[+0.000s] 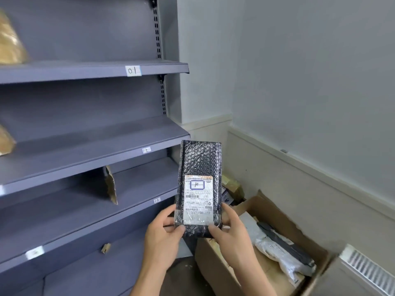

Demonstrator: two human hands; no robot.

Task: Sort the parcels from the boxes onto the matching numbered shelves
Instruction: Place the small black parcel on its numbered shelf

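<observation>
Two hands hold the black parcel (199,163) upright by its bottom end, left hand (164,228) and right hand (232,228), fingers (179,228) clamped on its side edges. It hangs over the box (218,261), just off the right end of the middle shelf (96,161). Label (197,198) reads 10. Top shelf (85,71), probably the match, lies up-left. Left hand nearer.

Left hand (164,228) and right hand (230,228): both bare, each continuous with a bare forearm running to the lower edge of view; thumbnails short.
</observation>
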